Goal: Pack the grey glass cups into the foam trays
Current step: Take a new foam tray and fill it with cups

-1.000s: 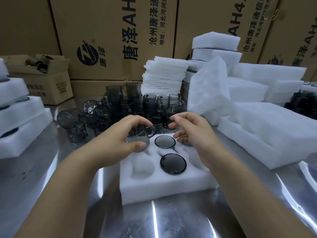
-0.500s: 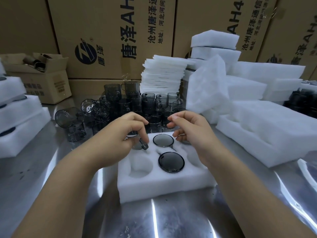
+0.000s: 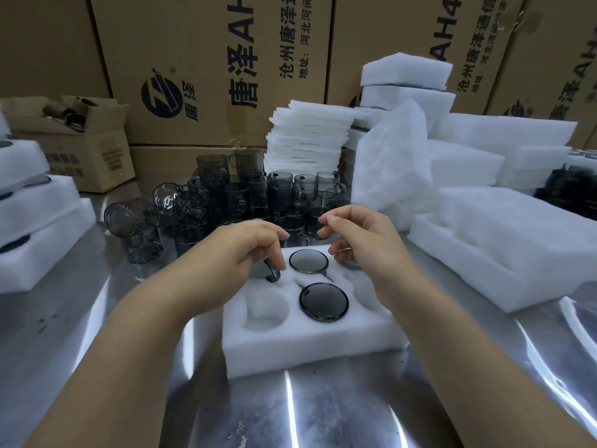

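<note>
A white foam tray (image 3: 310, 344) with round pockets lies on the metal table in front of me. Two grey glass cups sit upside down in its middle pockets, one at the back (image 3: 308, 260) and one at the front (image 3: 323, 301). My left hand (image 3: 245, 250) is shut on another grey glass cup (image 3: 270, 273), which sits low in the back left pocket with its handle showing. My right hand (image 3: 358, 240) hovers over the back right pocket with curled, parted fingers and holds nothing. A grey rim (image 3: 350, 264) shows under it. The front left pocket (image 3: 266, 307) holds nothing.
Several loose grey cups (image 3: 245, 195) stand clustered just behind the tray. Foam trays lie stacked on the left (image 3: 35, 227) and right (image 3: 504, 250), with foam sheets (image 3: 307, 137) behind. Cardboard cartons (image 3: 210, 69) wall the back. A small open box (image 3: 74, 140) stands at far left.
My left hand has lowered the cup from above the tray into the back left pocket. My right hand has lifted slightly and stayed over the back right pocket.
</note>
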